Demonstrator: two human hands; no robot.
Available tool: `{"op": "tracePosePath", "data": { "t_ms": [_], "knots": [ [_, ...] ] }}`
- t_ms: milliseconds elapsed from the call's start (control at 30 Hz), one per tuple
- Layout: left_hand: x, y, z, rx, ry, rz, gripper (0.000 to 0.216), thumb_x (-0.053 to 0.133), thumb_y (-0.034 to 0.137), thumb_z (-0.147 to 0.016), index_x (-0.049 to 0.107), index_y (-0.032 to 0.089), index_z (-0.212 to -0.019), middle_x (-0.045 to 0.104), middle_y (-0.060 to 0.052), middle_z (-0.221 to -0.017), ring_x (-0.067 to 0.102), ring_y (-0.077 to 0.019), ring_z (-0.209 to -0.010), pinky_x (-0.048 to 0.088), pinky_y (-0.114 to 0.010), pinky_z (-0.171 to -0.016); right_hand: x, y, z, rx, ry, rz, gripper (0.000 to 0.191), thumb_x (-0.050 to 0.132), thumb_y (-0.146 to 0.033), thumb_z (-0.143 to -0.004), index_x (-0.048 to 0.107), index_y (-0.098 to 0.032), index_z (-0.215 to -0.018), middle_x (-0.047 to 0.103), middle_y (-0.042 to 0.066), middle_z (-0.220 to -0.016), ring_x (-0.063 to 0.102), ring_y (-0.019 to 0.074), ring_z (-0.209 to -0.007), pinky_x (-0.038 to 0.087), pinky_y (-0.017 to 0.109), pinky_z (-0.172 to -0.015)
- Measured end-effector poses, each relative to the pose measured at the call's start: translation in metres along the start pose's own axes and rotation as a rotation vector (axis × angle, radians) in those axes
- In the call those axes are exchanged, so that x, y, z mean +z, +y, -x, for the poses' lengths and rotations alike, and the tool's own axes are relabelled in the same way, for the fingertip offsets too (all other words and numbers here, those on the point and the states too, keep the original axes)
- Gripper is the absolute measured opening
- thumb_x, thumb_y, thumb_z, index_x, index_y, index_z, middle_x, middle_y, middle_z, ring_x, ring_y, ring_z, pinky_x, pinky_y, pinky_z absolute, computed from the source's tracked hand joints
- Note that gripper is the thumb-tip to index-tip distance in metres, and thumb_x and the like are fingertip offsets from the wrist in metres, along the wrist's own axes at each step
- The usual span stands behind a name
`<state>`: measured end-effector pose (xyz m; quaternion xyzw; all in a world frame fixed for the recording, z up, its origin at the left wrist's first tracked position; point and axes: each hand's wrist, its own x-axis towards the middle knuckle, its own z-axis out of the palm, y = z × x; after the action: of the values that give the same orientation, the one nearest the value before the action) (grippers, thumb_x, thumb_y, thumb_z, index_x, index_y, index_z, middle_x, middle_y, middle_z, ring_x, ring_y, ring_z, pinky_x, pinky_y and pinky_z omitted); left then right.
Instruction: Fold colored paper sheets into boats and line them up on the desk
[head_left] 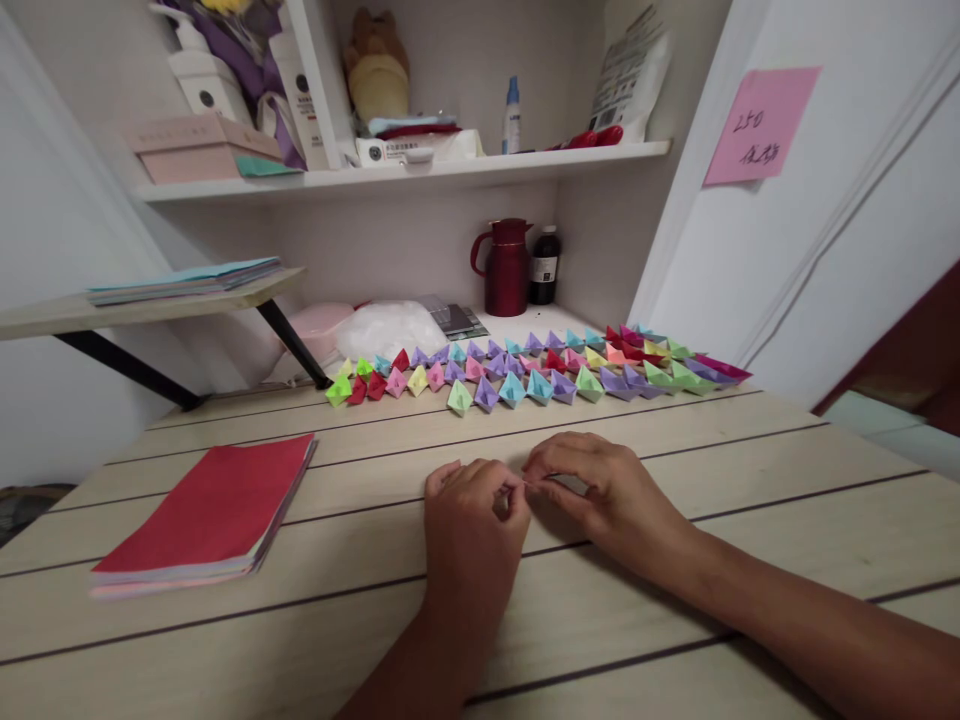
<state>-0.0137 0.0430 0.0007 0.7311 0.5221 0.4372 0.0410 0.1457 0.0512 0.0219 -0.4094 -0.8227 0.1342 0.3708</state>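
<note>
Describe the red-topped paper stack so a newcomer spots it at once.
Find the pale, dark-lined table. On its left side, nearer than the raised shelf on black legs, lies the red-topped paper stack. Unlike the blue-topped paper stack up on that shelf, its top sheet is plain red.

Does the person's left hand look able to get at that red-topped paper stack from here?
Probably yes: nothing stands on the tabletop between the left hand and the red-topped paper stack. The hand would likely have to part from the right hand first, since the two nearly meet.
</note>
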Motion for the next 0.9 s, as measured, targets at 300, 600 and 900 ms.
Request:
{"op": "tracePosePath", "data": {
  "t_ms": [300, 600, 900],
  "knots": [
    [-0.002, -0.003, -0.004, -0.179, -0.019, 0.151, 0.014, 0.056, 0.01, -0.067, 0.057, 0.021, -0.059, 0.062, 0.005, -0.059, 0.059, -0.012, -0.059, 0.043, -0.023, -0.063, -0.001, 0.001, -0.003, 0.231, -0.05, -0.326, 0.012, 0.06, -0.015, -0.081, 0.067, -0.019, -0.072, 0.07, -0.001, -0.073, 0.063, 0.0165, -0.073, 0.045, 0.026, -0.067],
    [-0.009, -0.014, -0.013, -0.295, -0.002, 0.291, 0.018, 0.06, 0.01, -0.073, 0.068, 0.022, -0.084, 0.071, 0.001, -0.087, 0.065, -0.0144, -0.073, 0.05, -0.028, -0.073, 0.0, 0.01, -0.006, 0.317, -0.04, -0.311, 0.009, 0.062, -0.02, -0.081, 0.068, -0.019, -0.075, 0.072, 0.0, -0.075, 0.065, 0.0168, -0.073, 0.047, 0.025, -0.068],
    [-0.006, -0.002, -0.006, -0.018, -0.043, 0.142, 0.016, 0.067, 0.008, -0.075, 0.069, 0.024, -0.077, 0.073, 0.005, -0.076, 0.066, -0.0157, -0.077, 0.041, -0.041, -0.093, 0.002, 0.006, -0.003, 0.259, -0.02, -0.239, 0.007, 0.064, -0.021, -0.082, 0.069, -0.021, -0.076, 0.072, -0.001, -0.075, 0.065, 0.0157, -0.074, 0.047, 0.023, -0.068]
  ]
}}
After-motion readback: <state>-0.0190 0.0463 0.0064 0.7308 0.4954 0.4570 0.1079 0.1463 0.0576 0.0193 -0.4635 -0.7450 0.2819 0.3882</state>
